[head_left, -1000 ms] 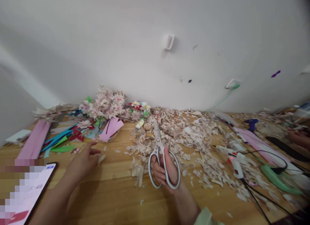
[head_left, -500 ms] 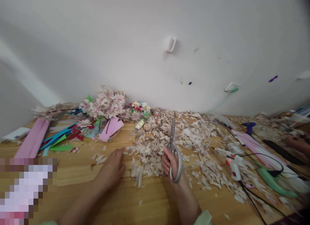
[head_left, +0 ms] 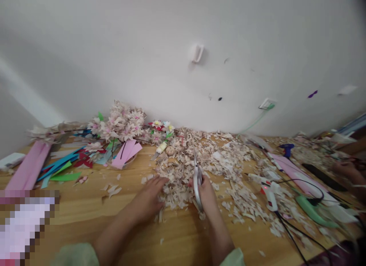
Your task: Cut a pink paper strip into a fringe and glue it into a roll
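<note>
My right hand (head_left: 206, 193) is closed around a pair of scissors (head_left: 197, 180), its blades pointing up and away from me over a heap of pale, papery scraps (head_left: 177, 172). At the near left edge of that heap rests my left hand (head_left: 150, 197), its fingers stretched over the scraps and the fingertips touching them. I see nothing held in it. Just beyond the fingers lie a small round pale ball (head_left: 170, 150) and a small yellow-white bottle (head_left: 161, 147).
Pale-pink handmade flowers (head_left: 122, 119) are bunched at the back left, near pink paper (head_left: 31, 165) and green strips (head_left: 65, 176). To the right lie a white glue gun (head_left: 268, 195) with cords, a blue glue gun (head_left: 286, 148) and another person's hand (head_left: 347, 168).
My left hand has moved right and forward onto the scraps. The scissors have turned edge-on and dipped in my right hand. The view has swung slightly right.
</note>
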{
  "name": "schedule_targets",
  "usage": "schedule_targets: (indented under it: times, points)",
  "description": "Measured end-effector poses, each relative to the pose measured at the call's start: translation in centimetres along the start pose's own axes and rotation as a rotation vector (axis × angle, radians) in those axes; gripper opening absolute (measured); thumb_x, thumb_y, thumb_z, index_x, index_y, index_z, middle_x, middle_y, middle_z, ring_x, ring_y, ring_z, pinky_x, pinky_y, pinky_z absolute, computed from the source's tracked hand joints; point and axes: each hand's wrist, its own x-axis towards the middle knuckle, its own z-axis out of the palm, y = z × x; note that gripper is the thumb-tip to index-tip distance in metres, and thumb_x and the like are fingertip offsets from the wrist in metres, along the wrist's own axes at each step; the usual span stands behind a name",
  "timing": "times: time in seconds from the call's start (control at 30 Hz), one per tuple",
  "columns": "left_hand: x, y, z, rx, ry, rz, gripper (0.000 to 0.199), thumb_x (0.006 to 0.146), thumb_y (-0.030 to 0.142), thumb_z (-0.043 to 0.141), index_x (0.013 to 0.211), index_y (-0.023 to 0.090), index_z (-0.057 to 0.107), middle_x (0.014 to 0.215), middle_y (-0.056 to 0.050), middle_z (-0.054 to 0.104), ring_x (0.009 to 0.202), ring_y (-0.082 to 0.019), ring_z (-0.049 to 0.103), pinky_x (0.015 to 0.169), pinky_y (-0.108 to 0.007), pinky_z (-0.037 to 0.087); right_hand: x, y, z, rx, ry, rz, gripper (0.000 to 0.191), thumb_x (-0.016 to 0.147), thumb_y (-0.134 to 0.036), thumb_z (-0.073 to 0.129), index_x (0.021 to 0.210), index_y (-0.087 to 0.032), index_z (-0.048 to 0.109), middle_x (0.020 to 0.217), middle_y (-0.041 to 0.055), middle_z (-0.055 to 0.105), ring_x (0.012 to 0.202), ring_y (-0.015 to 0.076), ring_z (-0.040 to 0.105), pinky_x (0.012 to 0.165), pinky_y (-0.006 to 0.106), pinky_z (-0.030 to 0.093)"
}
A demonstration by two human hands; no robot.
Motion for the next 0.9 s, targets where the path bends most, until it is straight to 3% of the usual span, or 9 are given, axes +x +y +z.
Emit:
schedule_targets:
  times: [0.1, 0.27, 0.4, 0.53, 0.6, 0.73, 0.9]
  points:
    - [0.1, -0.9, -0.2, -0.063, 0.041, -0.058, 0.053, 0.063, 0.005, 0.054, 0.111, 0.027, 0.061, 0.122, -0.008, 0.059, 0.118, -0.027, 0.049, 0.103, -0.046, 0.033, 0.1, -0.2, -0.1, -0.193, 0.044, 0.009, 0.023, 0.061, -0.033, 0.065, 0.072, -0.022, 0.049, 0.065, 0.0005, 0.058, 0.061, 0.0190, 0.055, 0.053, 0.025, 0.032]
    - [0.9, -0.4, -2.3, -0.196, 0.164, -0.205, 0.038, 0.071, 0.013, 0.051, 0.104, 0.025, 0.064, 0.116, -0.008, 0.064, 0.111, -0.027, 0.055, 0.093, -0.044, 0.042, -0.7, -0.8, 0.6, -0.487, 0.004, -0.034, 0.013, 0.071, -0.029, 0.057, 0.077, -0.021, 0.050, 0.071, 0.0039, 0.061, 0.065, 0.0204, 0.056, 0.056, 0.026, 0.033]
    - [0.2, 0.2, -3.3, -0.205, 0.106, -0.174, 0.043, 0.069, 0.017, 0.056, 0.111, 0.024, 0.060, 0.111, -0.008, 0.065, 0.105, -0.026, 0.057, 0.083, -0.038, 0.048, -1.3, -1.1, 1.1, -0.482, 0.003, -0.068, 0.014, 0.072, -0.032, 0.056, 0.080, -0.021, 0.051, 0.073, 0.0044, 0.062, 0.065, 0.0202, 0.056, 0.056, 0.026, 0.034]
    - [-1.6, 0.0, -2.9, 0.117, -0.028, -0.045, 0.057, 0.062, 0.008, 0.057, 0.116, 0.025, 0.056, 0.105, -0.006, 0.065, 0.099, -0.025, 0.057, 0.089, -0.039, 0.043, -1.7, -1.3, 1.7, -0.452, -0.016, -0.051, 0.016, 0.071, -0.032, 0.057, 0.081, -0.021, 0.051, 0.068, 0.0012, 0.061, 0.061, 0.0184, 0.055, 0.054, 0.024, 0.035]
    - [-2.0, -0.3, -2.4, 0.234, -0.059, -0.035, 0.054, 0.062, 0.006, 0.053, 0.113, 0.023, 0.058, 0.100, -0.006, 0.065, 0.095, -0.023, 0.058, 0.086, -0.037, 0.044, -1.9, -1.3, 2.0, -0.434, -0.019, -0.063, 0.016, 0.069, -0.030, 0.057, 0.080, -0.021, 0.050, 0.067, 0.0007, 0.060, 0.060, 0.0179, 0.055, 0.054, 0.024, 0.036]
    - [-1.9, -1.0, -2.1, 0.248, -0.015, -0.102, 0.038, 0.076, 0.015, 0.045, 0.112, 0.023, 0.055, 0.090, -0.004, 0.067, 0.082, -0.019, 0.061, 0.077, -0.032, 0.047, -2.2, -0.8, 2.8, -0.354, -0.048, -0.106, 0.016, 0.068, -0.031, 0.056, 0.079, -0.022, 0.049, 0.066, 0.0000, 0.060, 0.058, 0.0175, 0.054, 0.053, 0.024, 0.036]
    - [-1.4, -1.5, -2.7, 0.123, 0.081, -0.199, 0.035, 0.079, 0.024, 0.045, 0.113, 0.021, 0.052, 0.094, -0.005, 0.068, 0.081, -0.018, 0.063, 0.074, -0.031, 0.049, -2.9, -0.4, 3.6, -0.337, -0.095, -0.147, 0.016, 0.067, -0.028, 0.055, 0.081, -0.023, 0.048, 0.067, -0.0011, 0.060, 0.059, 0.0168, 0.053, 0.054, 0.024, 0.036]
